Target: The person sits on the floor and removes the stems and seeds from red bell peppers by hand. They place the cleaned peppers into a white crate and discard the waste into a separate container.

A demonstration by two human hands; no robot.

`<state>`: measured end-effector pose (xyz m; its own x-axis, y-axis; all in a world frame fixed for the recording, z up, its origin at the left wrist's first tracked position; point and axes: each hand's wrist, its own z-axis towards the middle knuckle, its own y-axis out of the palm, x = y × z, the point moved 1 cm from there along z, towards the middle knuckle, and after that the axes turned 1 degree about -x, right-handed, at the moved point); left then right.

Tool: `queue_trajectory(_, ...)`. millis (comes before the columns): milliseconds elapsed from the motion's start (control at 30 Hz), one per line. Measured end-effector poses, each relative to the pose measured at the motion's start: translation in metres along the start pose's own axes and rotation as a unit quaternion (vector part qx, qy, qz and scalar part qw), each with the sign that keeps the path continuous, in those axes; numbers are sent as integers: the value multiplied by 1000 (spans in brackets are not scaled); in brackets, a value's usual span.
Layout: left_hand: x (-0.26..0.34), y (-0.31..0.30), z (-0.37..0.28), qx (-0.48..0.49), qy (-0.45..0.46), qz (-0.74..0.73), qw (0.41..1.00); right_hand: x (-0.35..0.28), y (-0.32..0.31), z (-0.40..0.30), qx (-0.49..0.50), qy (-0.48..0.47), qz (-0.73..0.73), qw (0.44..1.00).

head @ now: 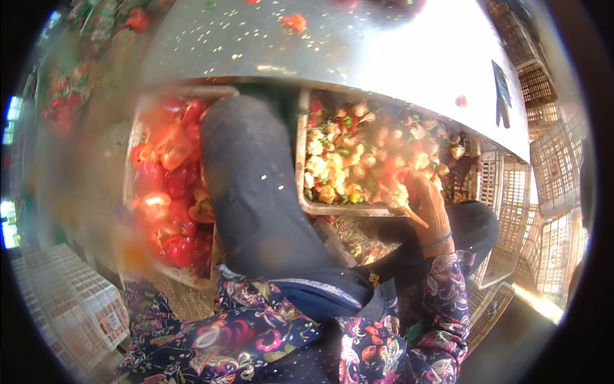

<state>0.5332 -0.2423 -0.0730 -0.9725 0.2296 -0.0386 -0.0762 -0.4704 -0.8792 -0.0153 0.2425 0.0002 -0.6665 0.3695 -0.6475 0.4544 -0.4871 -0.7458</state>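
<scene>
My right hand (429,206), with a blue band at its wrist, is over the near right part of a crate (301,158) full of pale pepper cores (328,163) with green stems and red bits. Its fingers are closed around what looks like a pepper core (399,196), though glare blurs it. Left of my raised knee stands another crate (128,168), filled with cut and hollowed red bell peppers (180,192). My left hand is out of view; only its floral sleeve (146,302) shows at the lower left.
A metal table (230,43) lies beyond the crates, dotted with seeds and pepper pieces (294,22). A dark flat object (501,93) rests at its right. Plastic crates (556,168) are stacked on the right; a white crate (91,297) stands lower left. Bagged red peppers (67,103) appear upper left.
</scene>
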Motion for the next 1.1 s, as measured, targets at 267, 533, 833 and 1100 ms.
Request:
queue_trajectory(267, 373, -203, -3, -225, 264, -669, 657, -36, -25, 24, 115, 200, 342, 911)
queue_trajectory(533, 532, -203, -99, -698, 119, -618, 342, -42, -32, 22, 86, 175, 333, 923)
queue_trajectory(833, 518, -196, -96, -154, 484, -572, 644, -41, -29, 20, 35, 313, 529, 788)
queue_trajectory(1100, 520, -195, -100, -353, 422, -675, 492, -29, -30, 23, 37, 330, 500, 800)
